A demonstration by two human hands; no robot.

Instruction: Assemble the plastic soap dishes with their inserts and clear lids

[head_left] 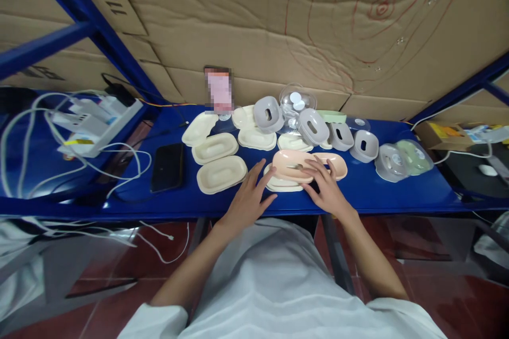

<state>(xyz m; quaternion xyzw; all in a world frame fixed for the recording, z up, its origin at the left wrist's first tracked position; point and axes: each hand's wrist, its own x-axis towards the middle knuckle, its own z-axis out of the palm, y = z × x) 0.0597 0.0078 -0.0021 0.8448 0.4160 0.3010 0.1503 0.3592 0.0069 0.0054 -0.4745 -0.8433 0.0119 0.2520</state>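
A peach oval plastic dish [293, 164] with a slot-like mark in its middle lies on cream moulded trays [283, 184], right in front of me. My left hand [251, 193] is at its left side, open, with index fingertip close to the rim. At the right end, my right hand [325, 185] rests spread fingers on the dish's edge; its thumb is out to the side. Partly behind that hand sits a second peach piece [338, 165] with an opening. Cream trays [221, 174] lie to the left of my left hand.
Grey slotted cups [313, 126] and clear lids [297, 98] stand behind and to the right. A pale green piece [413, 156] is under a clear cover at far right. A black phone [167, 167], a lit phone [220, 90] and a cabled power strip [101, 127] are on the left.
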